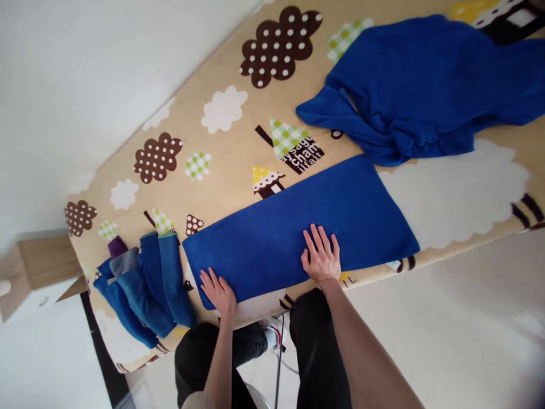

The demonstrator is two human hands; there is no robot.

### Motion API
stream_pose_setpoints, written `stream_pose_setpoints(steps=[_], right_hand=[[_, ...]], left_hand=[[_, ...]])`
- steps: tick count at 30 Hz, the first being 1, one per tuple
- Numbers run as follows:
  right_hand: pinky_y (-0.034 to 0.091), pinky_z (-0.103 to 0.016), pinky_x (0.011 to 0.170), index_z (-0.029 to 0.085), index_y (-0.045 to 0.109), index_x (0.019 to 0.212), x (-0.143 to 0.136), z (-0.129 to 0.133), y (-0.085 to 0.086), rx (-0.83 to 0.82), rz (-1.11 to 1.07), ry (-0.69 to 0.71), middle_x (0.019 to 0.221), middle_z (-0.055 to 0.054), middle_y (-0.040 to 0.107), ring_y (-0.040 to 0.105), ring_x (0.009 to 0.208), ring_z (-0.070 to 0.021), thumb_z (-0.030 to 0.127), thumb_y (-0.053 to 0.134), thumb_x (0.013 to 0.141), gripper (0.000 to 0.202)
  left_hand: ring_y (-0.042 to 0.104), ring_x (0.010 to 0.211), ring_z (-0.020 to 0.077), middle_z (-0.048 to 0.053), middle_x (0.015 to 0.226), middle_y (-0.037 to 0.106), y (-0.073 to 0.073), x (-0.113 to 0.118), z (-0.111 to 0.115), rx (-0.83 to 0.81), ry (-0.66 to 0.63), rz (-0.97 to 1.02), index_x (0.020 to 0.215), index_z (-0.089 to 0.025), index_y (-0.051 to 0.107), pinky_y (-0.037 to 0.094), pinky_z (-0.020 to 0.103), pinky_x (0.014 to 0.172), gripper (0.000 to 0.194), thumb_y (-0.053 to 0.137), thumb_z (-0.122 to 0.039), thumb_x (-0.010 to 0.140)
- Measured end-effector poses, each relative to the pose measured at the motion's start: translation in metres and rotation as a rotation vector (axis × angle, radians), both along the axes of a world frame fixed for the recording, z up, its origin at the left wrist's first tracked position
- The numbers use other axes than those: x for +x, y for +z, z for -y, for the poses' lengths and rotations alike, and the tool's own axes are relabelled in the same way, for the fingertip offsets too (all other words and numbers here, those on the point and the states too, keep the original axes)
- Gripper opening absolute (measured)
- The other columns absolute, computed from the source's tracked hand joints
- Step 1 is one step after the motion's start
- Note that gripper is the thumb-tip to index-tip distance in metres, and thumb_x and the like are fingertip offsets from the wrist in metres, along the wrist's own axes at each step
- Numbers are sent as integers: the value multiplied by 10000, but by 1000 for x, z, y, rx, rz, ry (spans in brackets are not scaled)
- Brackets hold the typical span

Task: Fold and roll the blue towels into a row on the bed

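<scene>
A blue cloth (272, 227), folded into a long flat strip, lies along the near edge of the patterned bed cover. My left hand (218, 292) rests on its left end near the lower edge, fingers spread. Farther right, my right hand (321, 254) presses on the cloth's near edge, its fingers apart and nothing held. Beyond the strip's right end is a large crumpled blue cloth (417, 85). Several rolled blue cloths (145, 289) lie side by side to the left of the strip, with a grey piece and a purple piece among them.
The patterned cover (230, 170) spreads over the bed beneath everything, with a pale wall behind. A wooden cabinet (45, 267) stands beyond the left end. My legs in black trousers and a dark cable are below the near edge.
</scene>
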State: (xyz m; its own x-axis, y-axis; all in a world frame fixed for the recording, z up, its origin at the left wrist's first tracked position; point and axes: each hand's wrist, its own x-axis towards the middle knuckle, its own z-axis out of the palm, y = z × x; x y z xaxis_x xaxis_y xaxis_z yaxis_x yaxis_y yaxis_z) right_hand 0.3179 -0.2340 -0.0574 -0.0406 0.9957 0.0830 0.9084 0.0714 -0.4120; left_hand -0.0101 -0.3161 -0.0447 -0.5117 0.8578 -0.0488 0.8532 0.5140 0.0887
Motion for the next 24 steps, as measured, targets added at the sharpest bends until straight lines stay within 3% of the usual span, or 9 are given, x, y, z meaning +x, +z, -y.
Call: stream_pose_setpoints(steps=[2,5,10,16,24], right_hand=[[200,-525,1239,171,415,1538,0,1,0,1,11,-1,1605,-108,383,352,1491,-276,196,487,898,644],[207,-547,1229,167,424,1531,1,3,-2,6,22,0,1601,-119,389,341,1495,-291,198,485,889,646],[224,-583,1206,158,431,1525,2,7,-7,14,38,9,1595,-144,394,338,1491,-321,195,488,863,665],[237,-620,1182,149,432,1522,2,10,-10,11,73,13,1584,-165,404,365,1469,-356,205,481,843,683],[234,-585,1201,136,447,1507,-1,10,-7,34,125,19,1586,-153,405,341,1487,-322,205,463,856,655]], left_hand=[[131,1566,274,176,1667,202,-4,17,33,36,72,-10,1574,-63,305,138,504,1275,625,224,-320,1010],[206,1549,280,182,1643,274,-4,30,52,76,133,-3,1555,-75,356,187,529,1257,610,271,-285,988],[191,1553,272,174,1642,283,2,30,47,44,170,18,1536,-75,394,174,525,1260,605,312,-266,967],[173,1555,285,186,1649,256,-4,28,51,87,430,-45,1548,-31,342,188,506,1256,633,285,-304,980],[173,1555,280,167,1645,279,-6,26,52,134,434,-18,1543,-45,361,173,501,1265,629,315,-287,965]])
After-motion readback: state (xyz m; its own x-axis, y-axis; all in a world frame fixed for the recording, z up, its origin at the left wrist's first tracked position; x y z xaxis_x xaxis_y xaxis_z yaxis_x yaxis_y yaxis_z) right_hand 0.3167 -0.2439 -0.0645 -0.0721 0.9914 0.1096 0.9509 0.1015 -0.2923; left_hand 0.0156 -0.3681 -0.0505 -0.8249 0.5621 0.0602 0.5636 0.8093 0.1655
